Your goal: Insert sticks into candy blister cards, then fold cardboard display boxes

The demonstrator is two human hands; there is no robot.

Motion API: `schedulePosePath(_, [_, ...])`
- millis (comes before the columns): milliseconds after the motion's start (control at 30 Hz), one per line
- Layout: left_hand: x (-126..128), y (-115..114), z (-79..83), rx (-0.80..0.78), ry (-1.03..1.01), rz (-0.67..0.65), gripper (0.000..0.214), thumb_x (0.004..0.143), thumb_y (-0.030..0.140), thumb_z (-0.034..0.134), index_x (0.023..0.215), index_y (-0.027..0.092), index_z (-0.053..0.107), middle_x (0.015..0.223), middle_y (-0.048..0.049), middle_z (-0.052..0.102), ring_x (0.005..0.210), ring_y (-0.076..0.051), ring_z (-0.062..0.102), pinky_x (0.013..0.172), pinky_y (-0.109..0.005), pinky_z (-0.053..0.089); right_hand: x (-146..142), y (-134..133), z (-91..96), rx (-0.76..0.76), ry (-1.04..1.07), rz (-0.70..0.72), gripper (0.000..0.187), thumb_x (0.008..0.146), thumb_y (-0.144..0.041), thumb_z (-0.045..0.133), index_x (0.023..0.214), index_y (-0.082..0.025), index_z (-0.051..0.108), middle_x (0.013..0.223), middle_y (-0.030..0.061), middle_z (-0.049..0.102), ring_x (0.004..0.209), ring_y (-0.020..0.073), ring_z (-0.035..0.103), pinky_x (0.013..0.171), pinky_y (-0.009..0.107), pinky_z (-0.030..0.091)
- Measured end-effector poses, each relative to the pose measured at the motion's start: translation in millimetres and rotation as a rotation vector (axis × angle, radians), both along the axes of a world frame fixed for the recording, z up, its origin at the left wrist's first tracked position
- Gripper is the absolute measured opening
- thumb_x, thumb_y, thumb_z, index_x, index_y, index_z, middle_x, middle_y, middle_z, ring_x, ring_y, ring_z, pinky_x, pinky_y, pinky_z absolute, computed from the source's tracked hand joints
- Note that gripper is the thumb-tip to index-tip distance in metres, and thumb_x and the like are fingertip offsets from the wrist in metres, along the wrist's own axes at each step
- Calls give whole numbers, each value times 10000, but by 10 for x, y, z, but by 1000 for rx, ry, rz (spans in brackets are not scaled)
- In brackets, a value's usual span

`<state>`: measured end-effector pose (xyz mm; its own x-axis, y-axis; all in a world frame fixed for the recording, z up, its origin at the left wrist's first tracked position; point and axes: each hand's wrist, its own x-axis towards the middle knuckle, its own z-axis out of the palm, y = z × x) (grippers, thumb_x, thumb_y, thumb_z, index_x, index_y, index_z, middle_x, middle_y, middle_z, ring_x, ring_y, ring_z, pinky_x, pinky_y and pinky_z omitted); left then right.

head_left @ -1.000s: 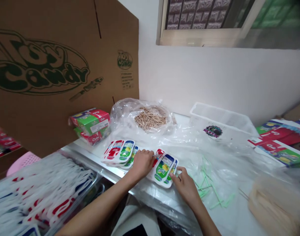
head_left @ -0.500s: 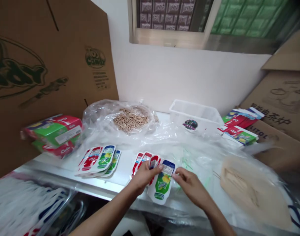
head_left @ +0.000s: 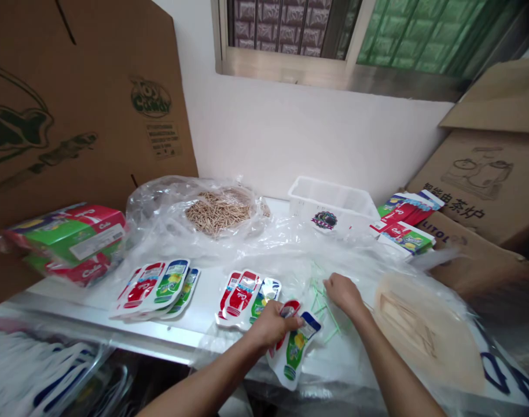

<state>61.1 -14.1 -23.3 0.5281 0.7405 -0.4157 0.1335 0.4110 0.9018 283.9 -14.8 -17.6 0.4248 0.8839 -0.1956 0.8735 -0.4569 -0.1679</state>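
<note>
Nearest the camera, well in front of the clear tub [head_left: 334,205], the left hand [head_left: 271,327] is closed on a couple of pouches [head_left: 296,347], one red, one green/blue. Thumb on top, fingers under, bottoms hanging past the table edge, prob. to keep them apart from the laid-out ones. The forearm comes in low from bottom-left, wrist turned inward.

The right hand [head_left: 343,292], a bit closer to the tub, sits palm-down on the green straws [head_left: 323,296] w/ fingers curled onto them; can't tell if it's pinching one. That arm runs in straight from bottom-right. The straws lie loose on the plastic sheet [head_left: 290,255], likely for easy reach.

In front of the tub & left of the held pouches lies a fanned pile [head_left: 245,294], w/ a second fan [head_left: 155,285] further left; overlapped, prob. so each label shows. Just left of the tub: bag of sticks [head_left: 219,211], mouth open. Right of the tub: flat cartons [head_left: 406,223]. Far left of it: wrapped boxes [head_left: 69,237].
</note>
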Motion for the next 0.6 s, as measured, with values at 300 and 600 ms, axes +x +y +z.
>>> schedulePosePath(300, [40, -31, -90, -78, -91, 68, 152, 593, 254, 729, 665, 132, 674, 673, -61, 713, 622, -207, 651, 624, -297, 512, 198, 378, -200, -58, 2, 5, 321, 885, -262, 339, 1093, -108, 529, 997, 155, 664, 939, 252, 627, 722, 301, 425])
schedulePosePath(600, [-217, 285, 169, -229, -319, 532, 272, 585, 248, 799, 753, 112, 635, 677, -96, 710, 628, -236, 683, 611, -324, 558, 226, 829, -364, -112, 10, 24, 377, 914, -427, 461, 1139, -134, 536, 1145, 105, 586, 1013, 210, 570, 869, 401, 445])
